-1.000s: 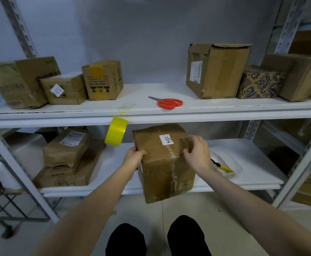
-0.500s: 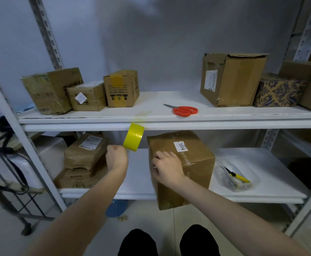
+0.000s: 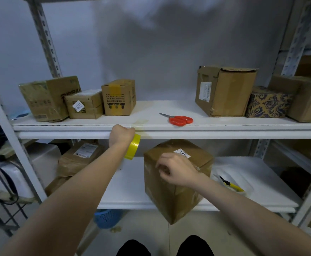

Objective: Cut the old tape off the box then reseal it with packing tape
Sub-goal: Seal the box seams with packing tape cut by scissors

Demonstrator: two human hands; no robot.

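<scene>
The right hand (image 3: 176,172) is gripping the top of the box (image 3: 175,200), fingers curled over its left edge. Up and left of the box, the left hand (image 3: 122,134) is gripping the top of the yellow roll (image 3: 133,149) in a fist. Scissors (image 3: 178,120) are lying above the box.

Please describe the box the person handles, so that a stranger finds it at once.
Find the white metal rack and its lower shelf. Near the middle of that shelf stands a brown cardboard box under the right hand. It alone hangs over the shelf's front edge, and has a white number sticker on top.
</scene>
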